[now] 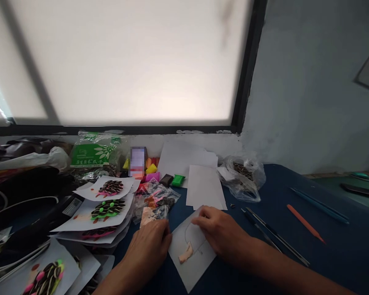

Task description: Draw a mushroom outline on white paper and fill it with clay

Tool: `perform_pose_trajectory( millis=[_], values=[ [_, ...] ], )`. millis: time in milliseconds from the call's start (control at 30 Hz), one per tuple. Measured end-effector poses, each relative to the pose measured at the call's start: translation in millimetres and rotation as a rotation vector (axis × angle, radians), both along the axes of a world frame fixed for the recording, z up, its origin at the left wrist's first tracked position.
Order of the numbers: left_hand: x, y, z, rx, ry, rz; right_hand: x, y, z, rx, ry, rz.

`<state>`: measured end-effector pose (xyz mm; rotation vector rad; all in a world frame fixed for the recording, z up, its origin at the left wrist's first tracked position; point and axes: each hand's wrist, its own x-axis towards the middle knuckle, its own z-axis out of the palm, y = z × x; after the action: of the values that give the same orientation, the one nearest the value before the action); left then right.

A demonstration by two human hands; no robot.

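Note:
A white sheet of paper [192,276] lies turned cornerwise on the dark blue table, with a thin pencil outline and a flat piece of peach clay [186,253] on it. My right hand [218,227] rests over the sheet's upper right part, thumb and fingertips pinched together against the drawing. Whatever is between those fingertips is too small to make out. My left hand [152,241] is curled closed beside the sheet's left edge, right by an opened packet of peach clay [147,215]. Its fingertips are turned away, so I cannot see what they hold.
On the left are stacked cards [110,209] decorated with striped seeds and clay. Clay packets [178,180] lie behind my hands, near blank paper [204,184] and a bag of seeds [244,174]. To the right are tweezers [276,235], an orange tool [306,223] and a blue tool [320,205].

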<state>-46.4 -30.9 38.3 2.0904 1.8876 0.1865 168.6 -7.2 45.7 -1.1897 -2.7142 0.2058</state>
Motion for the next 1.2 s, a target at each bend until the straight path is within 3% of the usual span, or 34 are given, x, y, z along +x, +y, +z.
perform_pose_trajectory(
  millis=[100, 200, 367, 500, 733, 967, 1200],
  values=[
    [-4.5, -1.0, 1.7, 0.006, 0.009, -0.021, 4.8, -8.8, -12.7, 0.076, 0.098, 0.188],
    [-6.6, -1.9, -3.0, 0.08, -0.007, -0.034, 9.4, -15.8, -25.2, 0.118, 0.138, 0.218],
    [-3.2, 1.9, -38.1, 0.365, -0.337, -0.308, 12.7, -16.8, -33.1, 0.193, 0.132, 0.265],
    [-8.8, 3.4, -51.1, 0.398, -0.473, -0.391, 13.2, -15.6, -35.5, 0.221, 0.125, 0.303],
    [-12.1, -4.3, -25.5, 0.128, -0.354, -0.362, 9.6, -15.2, -40.5, 0.262, 0.127, 0.272],
    [-5.0, -4.4, -49.2, 0.241, -0.191, -0.397, 6.3, -13.9, -43.7, 0.278, 0.16, 0.215],
    [-6.7, -5.7, -55.1, 0.309, -0.166, -0.392, 3.3, -11.3, -46.3, 0.36, 0.125, 0.208]
  ],
)
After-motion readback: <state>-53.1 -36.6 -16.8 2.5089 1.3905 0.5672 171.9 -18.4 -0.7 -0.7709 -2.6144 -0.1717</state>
